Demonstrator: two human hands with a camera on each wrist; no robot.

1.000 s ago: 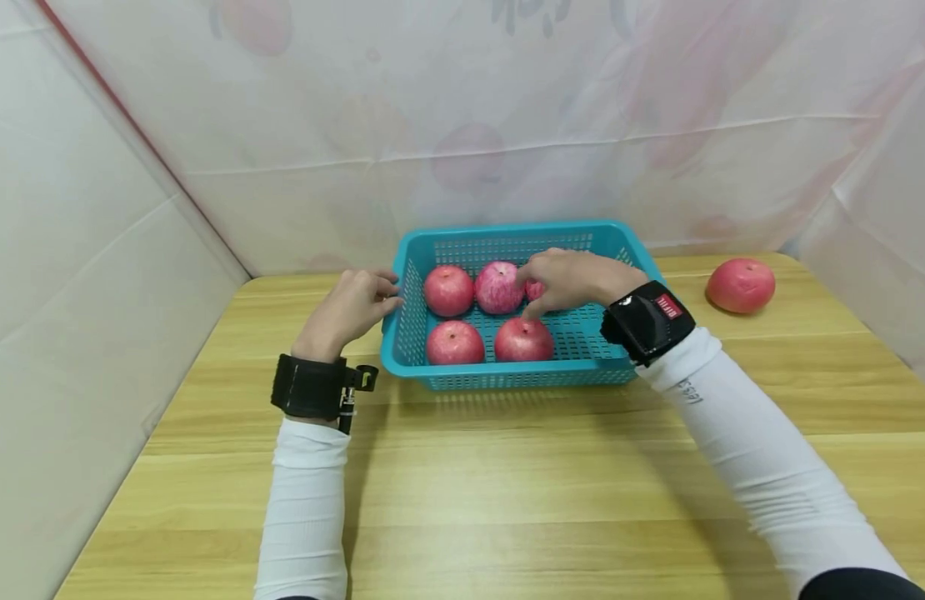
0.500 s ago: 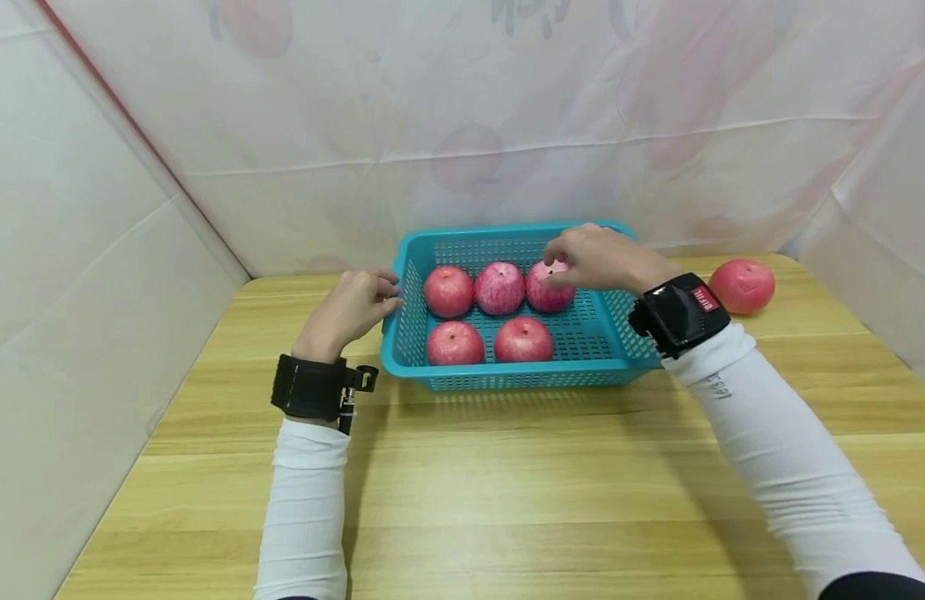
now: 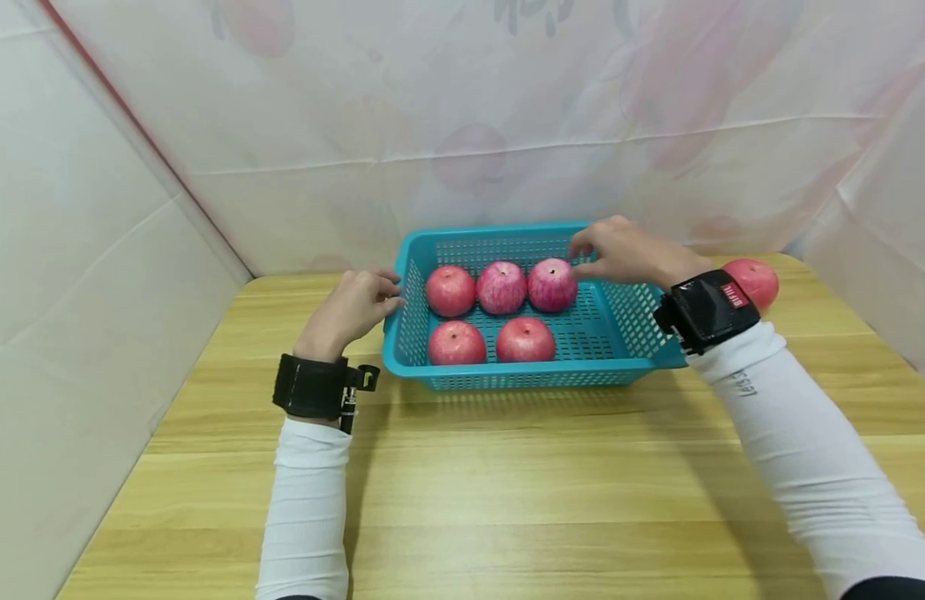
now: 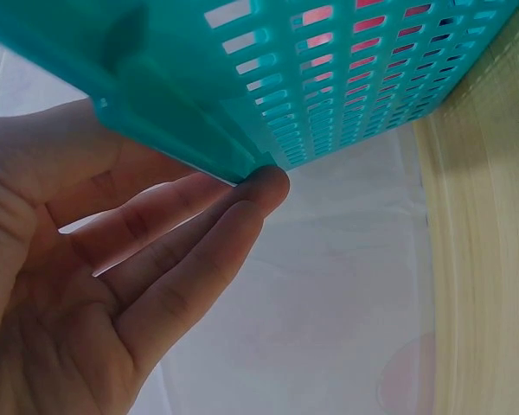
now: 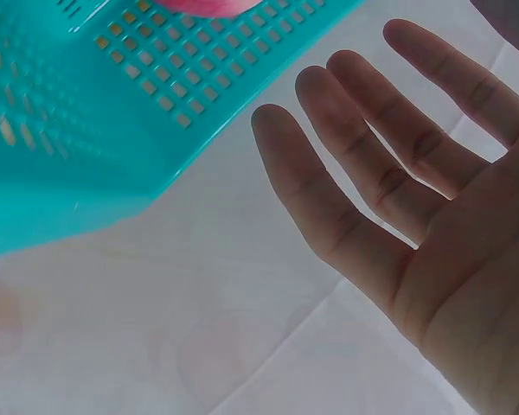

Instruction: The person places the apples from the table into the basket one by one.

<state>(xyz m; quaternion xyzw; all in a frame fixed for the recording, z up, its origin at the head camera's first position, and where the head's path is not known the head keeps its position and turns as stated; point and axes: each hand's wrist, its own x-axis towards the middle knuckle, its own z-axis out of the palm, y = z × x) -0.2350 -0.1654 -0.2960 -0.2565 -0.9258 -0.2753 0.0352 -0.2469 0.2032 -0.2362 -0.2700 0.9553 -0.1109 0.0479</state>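
Note:
A blue plastic basket (image 3: 515,367) with perforated walls holds several red apples, three in the back row and two in front. At its left end, my left hand (image 3: 346,312) grips the rim; the left wrist view shows the fingers (image 4: 195,277) curled under the lip. Over the back right part of the basket hovers my right hand (image 3: 631,252), fingers spread and holding nothing. Its thumb side is close to the striped apple (image 3: 551,287) at the right of the back row. In the right wrist view the fingers (image 5: 346,220) are extended beside the basket rim.
Another apple (image 3: 761,282) lies on the wooden table (image 3: 507,492) right of the basket, partly covered by my right wrist. A pale printed cloth (image 3: 432,108) stands behind the basket, and more cloth flanks both sides of the table.
My right hand has drawn back to the right across the basket, uncovering the striped apple at the right of the back row. My left hand stays at the rim.

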